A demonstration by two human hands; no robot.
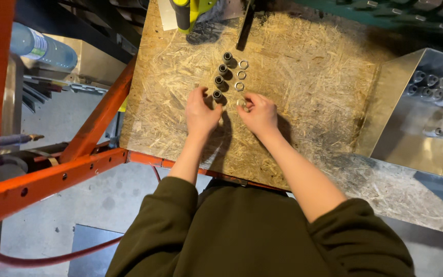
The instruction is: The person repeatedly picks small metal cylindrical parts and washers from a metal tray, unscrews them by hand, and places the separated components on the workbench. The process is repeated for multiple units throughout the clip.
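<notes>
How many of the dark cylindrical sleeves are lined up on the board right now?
4 dark sleeves stand in one column on the chipboard bench: three clear of the hands, the nearest at the left hand's fingertips. The hands may hide others.

Chipboard bench (308, 77), orange steel frame (52, 177)

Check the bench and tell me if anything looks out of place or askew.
Nothing stands out. The dark cylindrical fittings stand in a neat column on the chipboard benchtop, with silver hex nuts paired alongside. The left hand and right hand work at the nearest pair.
</notes>
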